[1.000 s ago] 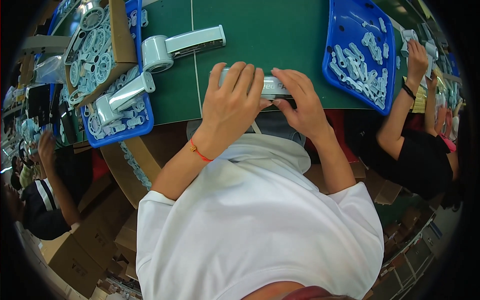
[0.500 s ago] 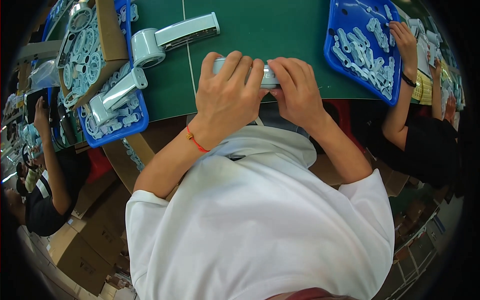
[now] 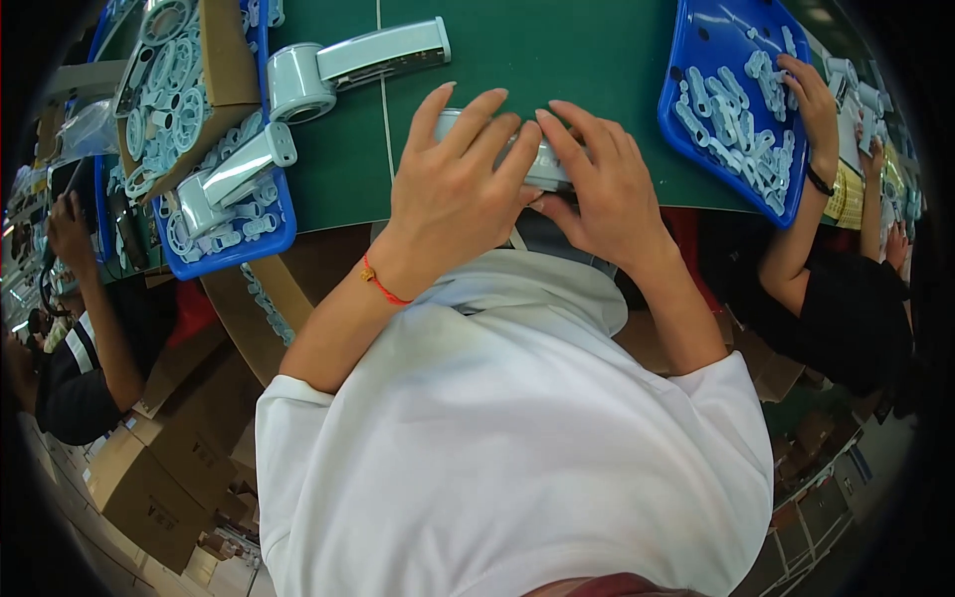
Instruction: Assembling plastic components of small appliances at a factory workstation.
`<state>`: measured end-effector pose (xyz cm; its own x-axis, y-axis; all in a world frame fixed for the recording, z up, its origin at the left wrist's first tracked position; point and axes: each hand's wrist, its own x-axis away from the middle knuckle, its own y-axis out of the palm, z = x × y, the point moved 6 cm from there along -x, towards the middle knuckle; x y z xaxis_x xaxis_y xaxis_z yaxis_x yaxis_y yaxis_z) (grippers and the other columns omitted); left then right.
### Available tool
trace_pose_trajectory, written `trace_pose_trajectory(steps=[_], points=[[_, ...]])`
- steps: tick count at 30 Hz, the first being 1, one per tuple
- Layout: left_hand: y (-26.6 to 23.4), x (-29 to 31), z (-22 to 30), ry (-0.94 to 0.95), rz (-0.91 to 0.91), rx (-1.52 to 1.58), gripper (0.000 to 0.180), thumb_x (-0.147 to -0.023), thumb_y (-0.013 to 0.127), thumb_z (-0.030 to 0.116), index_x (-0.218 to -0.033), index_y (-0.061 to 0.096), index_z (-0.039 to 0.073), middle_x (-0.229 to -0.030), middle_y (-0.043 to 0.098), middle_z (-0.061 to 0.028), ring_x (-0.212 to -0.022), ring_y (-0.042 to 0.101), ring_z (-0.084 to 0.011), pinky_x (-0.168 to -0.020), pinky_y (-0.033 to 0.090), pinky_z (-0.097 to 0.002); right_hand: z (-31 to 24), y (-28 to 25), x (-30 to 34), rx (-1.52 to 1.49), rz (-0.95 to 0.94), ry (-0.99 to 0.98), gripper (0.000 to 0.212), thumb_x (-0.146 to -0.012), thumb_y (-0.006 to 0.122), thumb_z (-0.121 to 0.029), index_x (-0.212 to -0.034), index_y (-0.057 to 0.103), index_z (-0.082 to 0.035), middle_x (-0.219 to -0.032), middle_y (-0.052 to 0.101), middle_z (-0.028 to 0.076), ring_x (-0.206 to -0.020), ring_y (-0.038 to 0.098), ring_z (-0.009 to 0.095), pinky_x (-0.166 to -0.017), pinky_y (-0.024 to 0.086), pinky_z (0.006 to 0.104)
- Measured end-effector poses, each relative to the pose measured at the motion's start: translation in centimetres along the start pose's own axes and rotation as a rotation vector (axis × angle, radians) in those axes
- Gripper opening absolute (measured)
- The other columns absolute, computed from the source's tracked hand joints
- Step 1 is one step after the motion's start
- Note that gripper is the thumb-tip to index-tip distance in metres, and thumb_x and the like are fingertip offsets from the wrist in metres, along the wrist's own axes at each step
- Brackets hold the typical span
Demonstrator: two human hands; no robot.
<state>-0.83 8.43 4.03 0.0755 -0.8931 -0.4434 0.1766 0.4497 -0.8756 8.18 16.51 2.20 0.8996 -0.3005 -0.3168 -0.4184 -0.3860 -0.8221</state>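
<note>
My left hand (image 3: 453, 184) and my right hand (image 3: 602, 189) are together at the near edge of the green table, around a pale grey plastic housing (image 3: 547, 171). The fingers of my left hand arch apart over its left part, their tips raised; its thumb is mostly hidden. My right hand has its fingers on the right end and its thumb low at the near side. Much of the housing is covered by my hands. Beyond my left hand, a pale device with a round cylindrical end and a long arm (image 3: 388, 58) lies on the table.
At left a blue tray (image 3: 284, 224) holds small pale parts and another pale device (image 3: 234, 179), beside a cardboard box (image 3: 229, 60) of ring-shaped parts. At right a co-worker's hand (image 3: 811, 95) reaches over a blue tray (image 3: 711, 40) of pale parts. Another person sits at left.
My left fingers have lifted and spread from their curled hold. The housing has tilted, its right end shifting slightly right and nearer. The view has shifted a little.
</note>
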Motion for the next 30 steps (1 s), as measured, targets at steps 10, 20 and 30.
trace_pose_trajectory(steps=[10, 20, 30], points=[[2.1, 3.7, -1.4, -0.882, 0.500, 1.596, 0.062, -0.084, 0.067, 0.016, -0.130, 0.028, 0.000, -0.125, 0.039, -0.0136, -0.112, 0.046, -0.0216, -0.093, 0.042, -0.0343, 0.6, -0.5, -0.4, -0.477, -0.007, 0.496, 0.062, -0.072, 0.077, -0.029, -0.117, 0.049, 0.003, -0.104, 0.061, 0.018, -0.090, 0.061, 0.026, -0.078, 0.048, 0.0340], [3.6, 2.5, -1.7, -0.715, 0.174, 1.734, 0.048, -0.089, 0.055, 0.006, -0.132, 0.034, -0.003, -0.121, 0.050, -0.0127, -0.104, 0.055, -0.0192, -0.084, 0.049, -0.0295, -0.7, 0.0, -0.9, -0.388, 0.070, 0.329, 0.066, -0.072, 0.076, -0.024, -0.124, 0.044, 0.003, -0.107, 0.056, 0.021, -0.092, 0.059, 0.036, -0.076, 0.048, 0.0384], [3.9, 2.7, -1.9, -0.767, 0.166, 1.763, 0.048, -0.082, 0.054, -0.002, -0.126, 0.036, -0.006, -0.116, 0.051, -0.0149, -0.101, 0.058, -0.0208, -0.081, 0.052, -0.0312, -0.8, 0.4, -0.7, -0.355, 0.069, 0.268, 0.069, -0.068, 0.076, -0.014, -0.127, 0.042, 0.002, -0.109, 0.055, 0.021, -0.091, 0.060, 0.036, -0.075, 0.051, 0.0389]])
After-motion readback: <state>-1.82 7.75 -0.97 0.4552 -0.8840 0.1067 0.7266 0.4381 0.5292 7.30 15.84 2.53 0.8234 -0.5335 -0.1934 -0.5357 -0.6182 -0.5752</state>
